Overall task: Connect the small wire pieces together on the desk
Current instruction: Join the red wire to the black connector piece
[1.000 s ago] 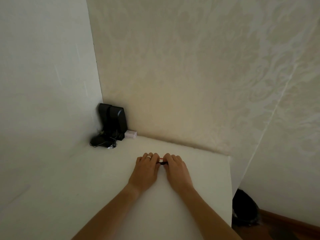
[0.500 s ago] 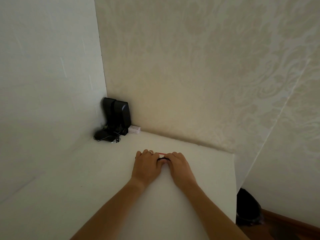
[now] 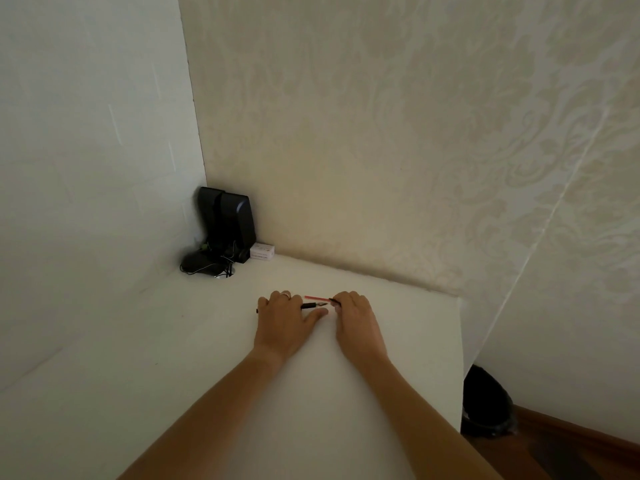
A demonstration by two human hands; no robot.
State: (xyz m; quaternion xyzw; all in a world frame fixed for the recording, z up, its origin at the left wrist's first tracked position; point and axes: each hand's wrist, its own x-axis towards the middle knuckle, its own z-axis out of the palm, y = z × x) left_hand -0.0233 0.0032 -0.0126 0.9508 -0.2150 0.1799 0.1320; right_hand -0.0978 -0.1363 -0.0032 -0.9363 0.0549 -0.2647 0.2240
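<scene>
Both my hands rest on the white desk (image 3: 207,358) near its far edge. My left hand (image 3: 285,323) pinches a short black wire piece (image 3: 309,305) whose bare tip points right. My right hand (image 3: 356,322) pinches another black wire piece (image 3: 333,301) pointing left. The two tips sit close together with a small gap between them. A thin red wire piece (image 3: 316,297) lies on the desk just beyond them, between the hands. A ring shows on my left hand.
Two black speakers (image 3: 227,225) with tangled cables (image 3: 207,268) stand in the far left corner, a small white box (image 3: 262,251) beside them. Walls close the desk at left and back. The desk's right edge (image 3: 462,358) drops to a dark bin (image 3: 485,403) on the floor.
My hands have drawn apart; before they were touching over the wires. The black wire tips and the red piece now show between them. The camera view has shifted slightly.
</scene>
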